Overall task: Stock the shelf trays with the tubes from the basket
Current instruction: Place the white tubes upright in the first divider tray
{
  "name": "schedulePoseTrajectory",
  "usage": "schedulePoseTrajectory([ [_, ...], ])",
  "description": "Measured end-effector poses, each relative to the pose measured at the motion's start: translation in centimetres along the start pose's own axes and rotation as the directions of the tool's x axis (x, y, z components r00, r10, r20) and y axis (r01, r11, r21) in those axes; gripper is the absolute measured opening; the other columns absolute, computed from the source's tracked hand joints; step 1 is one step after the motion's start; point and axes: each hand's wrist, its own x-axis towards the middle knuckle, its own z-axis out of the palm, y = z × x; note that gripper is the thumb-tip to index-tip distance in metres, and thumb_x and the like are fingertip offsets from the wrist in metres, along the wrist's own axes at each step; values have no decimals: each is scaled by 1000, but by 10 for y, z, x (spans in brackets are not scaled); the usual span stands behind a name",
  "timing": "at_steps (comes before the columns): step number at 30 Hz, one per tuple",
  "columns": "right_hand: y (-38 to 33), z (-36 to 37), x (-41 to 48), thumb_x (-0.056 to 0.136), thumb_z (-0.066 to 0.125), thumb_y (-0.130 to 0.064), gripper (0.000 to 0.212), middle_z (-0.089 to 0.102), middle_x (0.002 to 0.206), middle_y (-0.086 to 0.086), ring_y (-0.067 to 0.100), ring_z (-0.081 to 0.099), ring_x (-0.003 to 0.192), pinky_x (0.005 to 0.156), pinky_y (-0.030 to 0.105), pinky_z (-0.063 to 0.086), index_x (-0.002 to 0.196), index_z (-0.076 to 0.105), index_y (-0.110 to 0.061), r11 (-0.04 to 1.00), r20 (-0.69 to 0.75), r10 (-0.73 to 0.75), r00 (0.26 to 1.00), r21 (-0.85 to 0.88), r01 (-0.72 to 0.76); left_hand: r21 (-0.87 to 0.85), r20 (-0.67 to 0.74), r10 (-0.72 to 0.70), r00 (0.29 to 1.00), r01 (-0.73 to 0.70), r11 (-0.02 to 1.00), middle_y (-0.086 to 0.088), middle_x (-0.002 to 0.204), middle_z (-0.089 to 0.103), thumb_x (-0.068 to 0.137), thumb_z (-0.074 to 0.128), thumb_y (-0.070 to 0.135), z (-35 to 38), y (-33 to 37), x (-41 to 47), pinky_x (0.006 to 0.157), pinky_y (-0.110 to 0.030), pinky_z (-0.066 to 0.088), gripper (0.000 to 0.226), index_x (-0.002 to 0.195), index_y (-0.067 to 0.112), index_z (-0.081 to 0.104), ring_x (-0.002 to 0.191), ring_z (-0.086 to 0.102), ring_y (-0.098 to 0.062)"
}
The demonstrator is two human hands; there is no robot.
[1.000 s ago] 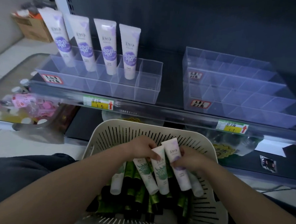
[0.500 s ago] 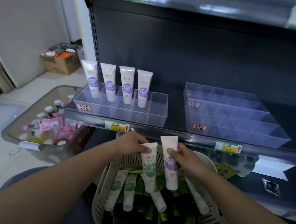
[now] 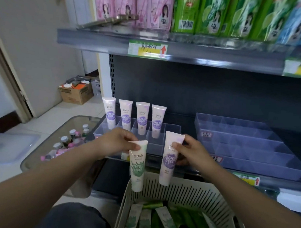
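Higher now, above the slatted cream plastic basket (image 3: 185, 191), our left hand (image 3: 117, 143) pinches the green-leaf white tube (image 3: 137, 167), our right hand (image 3: 187, 155) the purple-label white tube (image 3: 170, 159). Four standing purple tubes (image 3: 142, 120) fill the left clear tray (image 3: 172, 132); we judge most stocking remains

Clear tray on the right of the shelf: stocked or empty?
Empty. The right tray shows only bare clear dividers; the four purple tubes stand in the left tray.

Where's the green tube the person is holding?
Head view: the green tube hangs from the left hand, left of the purple tube in the right hand, above the basket rim.
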Motion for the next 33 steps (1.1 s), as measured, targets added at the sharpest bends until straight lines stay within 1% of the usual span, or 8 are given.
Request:
schedulePoseTrajectory([
  [3, -15, 2, 12, 96, 51, -24, 10, 71, 89, -1, 17, 70, 79, 71, 38, 58, 98, 61, -25, 999, -25, -47, 999, -29, 46, 33, -37, 22, 999, -21, 999, 1, 83, 74, 83, 69, 12, -21, 9, -3, 74, -10, 52, 10, 91, 9, 74, 76, 68, -3],
  [4, -20, 2, 16, 96, 51, -24, 11, 71, 85, -1, 16, 69, 75, 69, 38, 58, 96, 62, -24, 997, -30, -68, 997, -43, 67, 69, -52, 29, 998, -25, 997, 4, 79, 72, 84, 69, 15, -29, 12, -3, 66, -3, 47, 9, 90, 12, 74, 68, 65, 5],
  [8, -40, 0, 30, 97, 49, -20, 13, 68, 78, -1, 8, 67, 63, 60, 28, 58, 91, 60, -18, 993, -50, -108, 993, -60, 105, 99, -75, 65, 995, -58, 993, -4, 89, 74, 83, 70, 17, -63, 21, 4, 72, -15, 47, 8, 88, 16, 76, 78, 63, -9],
  [12, -58, -8, 50, 97, 49, -18, 11, 68, 78, 3, 11, 67, 63, 58, 29, 58, 91, 59, -16, 989, -74, -140, 987, -50, 137, 151, -146, 87, 986, -65, 986, 11, 71, 71, 86, 66, 14, -96, 27, 15, 60, -6, 46, 9, 87, 17, 74, 66, 63, -2],
  [15, -69, -16, 65, 97, 50, -17, 11, 68, 79, 4, 10, 69, 61, 55, 27, 58, 91, 59, -18, 988, -94, -152, 984, -25, 150, 156, -184, 91, 979, -62, 986, 0, 92, 74, 90, 61, 15, -121, 30, 24, 89, -32, 53, 13, 91, 17, 74, 91, 68, -21],
  [18, -76, -24, 81, 96, 51, -17, 10, 68, 80, 7, 13, 68, 61, 59, 31, 60, 90, 59, -18, 989, -128, -150, 980, -11, 150, 199, -231, 107, 967, -61, 978, -6, 100, 72, 91, 59, 14, -136, 30, 32, 97, -45, 49, 13, 93, 16, 72, 99, 65, -26],
  [27, -73, -42, 120, 94, 55, -14, 7, 67, 90, 12, 24, 67, 79, 74, 40, 59, 89, 59, -17, 994, -235, -109, 966, -10, 109, 409, -343, 142, 929, 11, 912, 3, 90, 64, 92, 58, 19, -142, 2, 54, 90, -33, 47, 10, 88, 26, 65, 89, 60, -17],
  [33, -52, -39, 139, 94, 55, -14, 7, 66, 89, 9, 24, 66, 81, 78, 42, 55, 90, 59, -19, 999, -256, -42, 966, -16, 39, 420, -369, 131, 920, 40, 906, 0, 98, 60, 94, 55, 16, -138, -17, 62, 80, -26, 38, 14, 102, 14, 67, 91, 55, -16],
])
